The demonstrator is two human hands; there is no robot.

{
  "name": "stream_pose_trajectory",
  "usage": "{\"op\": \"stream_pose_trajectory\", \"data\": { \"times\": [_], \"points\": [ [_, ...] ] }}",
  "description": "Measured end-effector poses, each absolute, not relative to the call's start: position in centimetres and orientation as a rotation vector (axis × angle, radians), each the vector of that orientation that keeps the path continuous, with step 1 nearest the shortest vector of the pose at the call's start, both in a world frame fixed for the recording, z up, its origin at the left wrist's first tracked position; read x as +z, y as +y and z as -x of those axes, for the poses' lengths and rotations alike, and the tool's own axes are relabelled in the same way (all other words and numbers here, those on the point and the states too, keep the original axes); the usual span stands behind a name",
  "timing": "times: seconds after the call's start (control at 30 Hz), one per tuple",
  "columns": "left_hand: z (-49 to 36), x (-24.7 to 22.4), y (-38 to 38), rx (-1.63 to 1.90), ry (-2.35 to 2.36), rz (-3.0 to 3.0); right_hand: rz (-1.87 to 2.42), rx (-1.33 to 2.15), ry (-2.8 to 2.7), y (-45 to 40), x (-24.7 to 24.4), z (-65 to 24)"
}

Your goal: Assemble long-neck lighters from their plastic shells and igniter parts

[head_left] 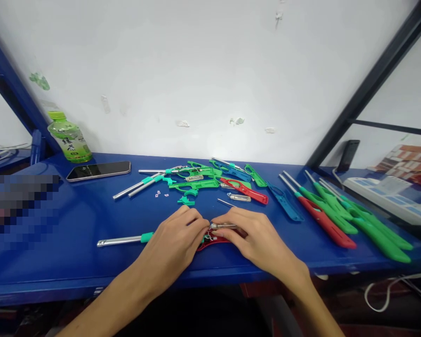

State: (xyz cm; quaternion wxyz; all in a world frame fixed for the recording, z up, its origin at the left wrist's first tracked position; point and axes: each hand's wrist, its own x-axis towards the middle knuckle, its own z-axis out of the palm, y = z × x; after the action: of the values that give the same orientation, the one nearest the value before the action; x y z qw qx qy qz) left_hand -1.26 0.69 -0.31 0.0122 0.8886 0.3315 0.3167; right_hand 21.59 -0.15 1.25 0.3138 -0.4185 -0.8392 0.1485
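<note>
A half-built lighter lies at the table's front, its silver tube (121, 240) and green collar (147, 237) pointing left, its red casing (214, 242) partly under my hands. My left hand (177, 234) is closed over the casing, thumb and forefinger pinched at its inner parts; exactly what the fingertips grip is hidden. Between the thumb and fingers of my right hand (254, 234) is a small clear fuel tank (224, 226), held just above the casing with its valve end toward my left fingertips. A thin screwdriver-like rod (226, 202) lies behind my right hand.
Open green casings (196, 185), a red casing half (247, 191), a blue half (284, 202) and a loose fuel tank (239, 198) lie behind. Whole lighters (328, 222) are grouped right. A phone (98, 171) and green bottle (70, 140) stand back left, by the wall.
</note>
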Motion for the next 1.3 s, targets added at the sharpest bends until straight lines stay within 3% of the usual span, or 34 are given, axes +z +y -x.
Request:
{"op": "stream_pose_trajectory", "data": {
  "times": [0.77,1.03,1.3],
  "points": [
    [1.44,0.11,0.56,1.107,1.068,-2.697,1.05,0.397,-2.158,-0.2,1.31,-21.64],
    [1.13,-0.03,0.42,1.118,1.078,-2.686,1.116,0.192,-2.17,-0.16,1.51,-21.66],
    [1.04,-0.03,-0.02,1.027,1.101,-2.693,1.172,0.201,-2.24,-0.35,1.02,-22.1]
  ]
}}
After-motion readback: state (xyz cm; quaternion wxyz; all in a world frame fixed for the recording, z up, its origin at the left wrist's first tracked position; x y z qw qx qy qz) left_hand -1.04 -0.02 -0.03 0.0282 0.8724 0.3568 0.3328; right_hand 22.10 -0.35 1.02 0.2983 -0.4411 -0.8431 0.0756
